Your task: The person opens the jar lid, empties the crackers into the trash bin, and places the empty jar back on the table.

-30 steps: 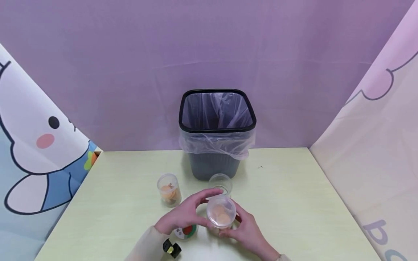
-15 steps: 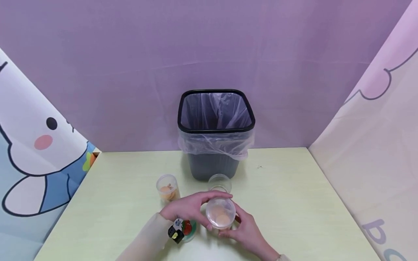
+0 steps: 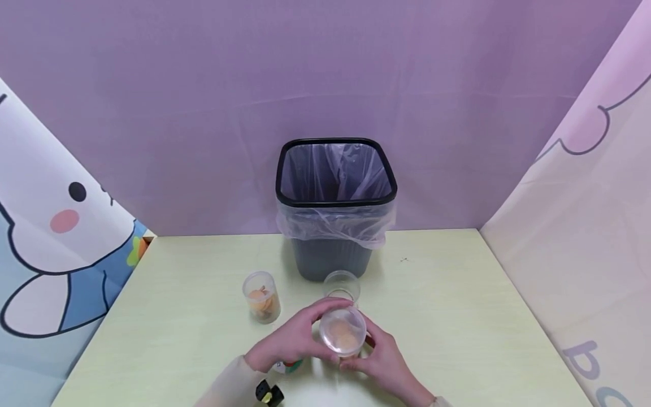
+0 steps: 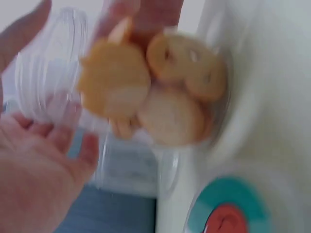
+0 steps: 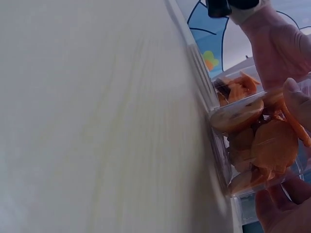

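Note:
Both hands are around an upright clear plastic jar [image 3: 343, 332] with round, orange-brown biscuits [image 5: 274, 145] inside. My left hand [image 3: 297, 334] spans its upper left side, the fingers behind and the thumb in front. From the right, my right hand [image 3: 382, 357] grips the jar with fingers and thumb. In the head view the jar's round top looks translucent. A round lid-like piece with a teal ring and red centre [image 4: 227, 213] lies close to the jar; in the head view the left wrist partly covers it.
Another clear jar [image 3: 261, 298] with similar biscuits stands to the left. Behind the hands is a clear container [image 3: 342, 280], partly hidden. A grey bin [image 3: 333, 257] with a black rim and a plastic liner stands at the back of the pale table [image 3: 447, 316], against a purple backdrop.
Half a second ago my left hand had turned further right around the jar's top; now it has swung back left. The right hand and jar stay nearly in place.

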Demonstrator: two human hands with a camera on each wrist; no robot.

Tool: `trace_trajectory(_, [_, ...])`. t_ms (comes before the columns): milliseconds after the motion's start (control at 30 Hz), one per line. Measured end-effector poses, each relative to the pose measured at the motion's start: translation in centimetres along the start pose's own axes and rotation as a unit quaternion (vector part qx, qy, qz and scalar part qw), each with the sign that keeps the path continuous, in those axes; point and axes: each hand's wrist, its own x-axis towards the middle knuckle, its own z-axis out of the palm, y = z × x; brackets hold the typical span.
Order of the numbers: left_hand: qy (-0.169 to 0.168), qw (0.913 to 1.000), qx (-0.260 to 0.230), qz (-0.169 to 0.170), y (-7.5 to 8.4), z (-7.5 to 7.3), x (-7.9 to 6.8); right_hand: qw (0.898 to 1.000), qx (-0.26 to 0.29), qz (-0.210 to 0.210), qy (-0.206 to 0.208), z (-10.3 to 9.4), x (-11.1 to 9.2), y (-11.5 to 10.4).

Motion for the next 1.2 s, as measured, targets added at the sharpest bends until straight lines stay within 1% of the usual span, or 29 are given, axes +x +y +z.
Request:
trace_trajectory(100, [0.05, 0.9987, 0.01, 0.002, 0.3, 1.1, -0.5, 1.0, -0.008, -0.003, 0.004, 0.0, 0.0, 0.0])
trace_trajectory(167, [0.085, 0.9961, 0.021, -0.001, 0.5, 1.9, -0.8, 1.0, -0.016, -0.007, 0.007, 0.0, 0.0, 0.0])
trace_trajectory(300, [0.155, 0.9872, 0.034, -0.016, 1.0, 3.4, -1.4, 1.0, -0.02, -0.008, 0.011, 0.0, 0.0, 0.0])
trace_trajectory(400, [0.193, 0.9801, 0.039, -0.025, 1.5, 4.1, -1.6, 1.0, -0.021, -0.004, 0.013, 0.0, 0.0, -0.1])
trace_trajectory(500, [0.212, 0.9758, 0.036, -0.038, 1.8, 4.5, -1.7, 1.0, -0.02, 0.002, 0.012, 0.0, 0.0, -0.1])
trace_trajectory(600, [0.219, 0.9741, 0.032, -0.046, 1.9, 4.6, -1.8, 1.0, -0.013, 0.006, 0.008, -0.1, 0.0, -0.1])
trace_trajectory(700, [0.225, 0.973, 0.024, -0.046, 2.0, 4.5, -1.9, 1.0, -0.014, 0.01, 0.005, 0.0, 0.0, 0.0])
trace_trajectory(800, [0.233, 0.9714, 0.023, -0.039, 1.9, 4.2, -2.0, 1.0, -0.019, 0.01, 0.006, 0.1, 0.1, 0.0])
trace_trajectory(967, [0.256, 0.9655, 0.044, -0.024, 1.4, 3.3, -2.6, 1.0, -0.018, 0.006, 0.004, 0.1, 0.1, 0.0])
trace_trajectory(1067, [0.275, 0.9599, 0.045, -0.027, 1.1, 2.8, -3.2, 1.0, -0.019, -0.001, 0.0, 0.1, 0.1, 0.0])
trace_trajectory(1200, [0.294, 0.9538, 0.037, -0.048, 0.6, 2.1, -4.2, 1.0, -0.019, -0.001, -0.004, 0.0, 0.1, 0.0])
